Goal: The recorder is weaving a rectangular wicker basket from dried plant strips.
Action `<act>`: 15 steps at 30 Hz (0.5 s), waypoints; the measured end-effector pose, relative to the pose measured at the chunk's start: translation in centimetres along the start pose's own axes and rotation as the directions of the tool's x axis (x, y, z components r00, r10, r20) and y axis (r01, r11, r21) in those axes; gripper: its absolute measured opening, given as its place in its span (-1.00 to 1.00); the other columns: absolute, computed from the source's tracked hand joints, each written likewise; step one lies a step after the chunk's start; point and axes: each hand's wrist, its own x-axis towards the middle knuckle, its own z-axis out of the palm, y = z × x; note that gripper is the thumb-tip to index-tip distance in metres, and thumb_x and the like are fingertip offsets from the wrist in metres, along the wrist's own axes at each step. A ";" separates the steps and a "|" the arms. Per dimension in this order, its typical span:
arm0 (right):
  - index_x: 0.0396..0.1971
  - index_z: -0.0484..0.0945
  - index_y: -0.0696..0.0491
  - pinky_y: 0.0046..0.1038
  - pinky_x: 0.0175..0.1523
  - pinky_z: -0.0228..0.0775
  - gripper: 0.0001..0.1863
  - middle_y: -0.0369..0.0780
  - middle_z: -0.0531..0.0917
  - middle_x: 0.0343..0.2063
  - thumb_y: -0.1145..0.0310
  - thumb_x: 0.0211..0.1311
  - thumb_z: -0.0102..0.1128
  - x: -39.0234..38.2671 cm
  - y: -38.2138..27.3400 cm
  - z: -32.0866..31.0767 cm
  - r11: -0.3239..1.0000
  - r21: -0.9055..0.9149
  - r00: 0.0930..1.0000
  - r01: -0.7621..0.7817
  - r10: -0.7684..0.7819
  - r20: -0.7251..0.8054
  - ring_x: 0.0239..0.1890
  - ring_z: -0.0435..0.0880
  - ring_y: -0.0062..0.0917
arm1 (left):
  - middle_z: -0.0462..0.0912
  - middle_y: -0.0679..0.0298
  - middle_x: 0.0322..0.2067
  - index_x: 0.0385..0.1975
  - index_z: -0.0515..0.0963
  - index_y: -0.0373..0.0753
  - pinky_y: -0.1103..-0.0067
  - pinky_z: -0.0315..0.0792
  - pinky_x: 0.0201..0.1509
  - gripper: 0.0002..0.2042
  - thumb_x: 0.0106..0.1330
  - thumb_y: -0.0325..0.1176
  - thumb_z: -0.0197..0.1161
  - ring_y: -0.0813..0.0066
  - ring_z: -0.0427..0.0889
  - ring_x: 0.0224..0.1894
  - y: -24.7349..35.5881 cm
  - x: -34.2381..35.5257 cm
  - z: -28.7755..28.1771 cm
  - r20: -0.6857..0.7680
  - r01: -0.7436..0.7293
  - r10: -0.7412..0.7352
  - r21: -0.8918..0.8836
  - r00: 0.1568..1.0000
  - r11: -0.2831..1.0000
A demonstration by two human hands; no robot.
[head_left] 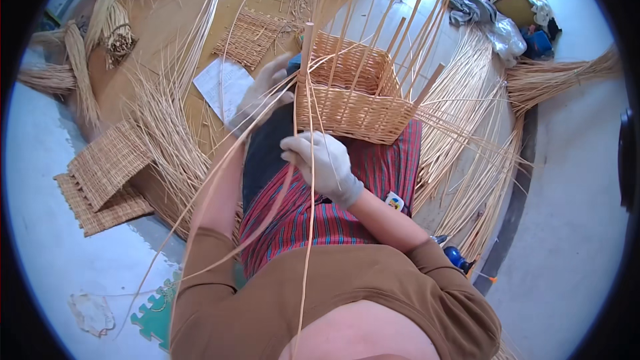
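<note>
A half-woven wicker basket [357, 110] rests tilted on my lap, with long upright stakes [347, 23] rising from its walls and thick corner posts [307, 47]. My left hand [263, 97], in a pale glove, is at the basket's near left corner. Its fingers curl around wicker strands [279, 95] that come off that corner; some fingers are hidden. Just below the corner, my gloved right hand [323, 163] pinches a flat wicker strip [283, 193], whose tail curves down to the left. Another thin strand [309, 247] hangs down past my right hand.
Loose wicker bundles [460, 120] spread over the floor to the right, and more strands [167, 133] lie left. Woven panels [110, 167] are stacked at left; another panel [250, 37] lies beyond a white sheet [223, 87]. A blue-handled tool [457, 258] sits beside my right elbow.
</note>
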 end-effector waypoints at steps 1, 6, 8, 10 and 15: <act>-0.21 0.67 -0.01 -0.34 -0.21 0.58 -0.79 -0.22 0.70 -0.37 0.38 0.12 0.39 -2.1 1.2 0.6 0.976 0.165 0.989 -0.143 0.148 -0.017 -0.34 0.71 -0.32 | 0.29 0.12 0.39 0.41 0.33 -0.15 0.33 0.14 0.52 -0.27 0.20 -0.35 0.49 0.29 0.20 0.46 -0.2 2.3 -0.5 0.190 -0.170 0.135 0.181 0.972 0.969; 0.01 0.64 0.19 -0.53 0.04 0.55 -0.76 -0.15 0.72 -0.06 0.49 0.41 0.19 -3.4 8.0 -3.5 0.551 0.678 0.636 -0.486 0.756 -0.159 -0.08 0.70 -0.54 | 0.39 0.13 0.31 -0.01 0.53 -0.14 0.36 0.12 0.53 -0.56 0.12 -0.35 0.54 0.21 0.24 0.46 -3.9 4.0 -0.9 0.116 -0.233 0.203 0.527 0.972 0.817; 0.04 0.63 0.16 -0.54 0.04 0.54 -0.73 -0.16 0.70 -0.01 0.47 0.39 0.20 -1.0 11.2 -2.8 0.553 0.715 0.534 -0.427 0.793 -0.295 -0.05 0.69 -0.53 | 0.42 0.24 0.20 -0.03 0.50 -0.16 0.49 0.30 0.34 -0.64 0.22 -0.43 0.46 0.40 0.39 0.25 -6.7 3.8 0.3 0.000 -0.278 0.328 0.533 0.945 0.799; 0.09 0.60 0.12 -0.49 0.06 0.54 -0.68 -0.14 0.69 0.03 0.47 0.36 0.22 3.7 12.2 -2.2 0.903 0.354 0.778 -0.242 0.399 -0.486 0.00 0.68 -0.48 | 0.41 0.27 0.15 0.02 0.46 -0.17 0.56 0.40 0.20 -0.69 0.33 -0.47 0.38 0.58 0.46 0.06 -8.9 3.9 1.0 -0.114 -0.265 0.357 0.471 0.927 0.841; 0.42 0.24 0.02 -0.30 -0.01 0.57 -0.31 -0.03 0.70 -0.12 0.60 0.26 0.10 13.3 9.9 -2.8 0.923 0.145 0.874 -0.357 0.385 -0.296 -0.13 0.72 -0.41 | 0.49 0.27 0.08 0.11 0.45 -0.23 0.69 0.49 -0.02 -0.61 0.32 -0.52 0.39 0.64 0.55 -0.09 -10.7 4.1 3.7 -0.449 -0.272 0.341 0.212 0.826 0.939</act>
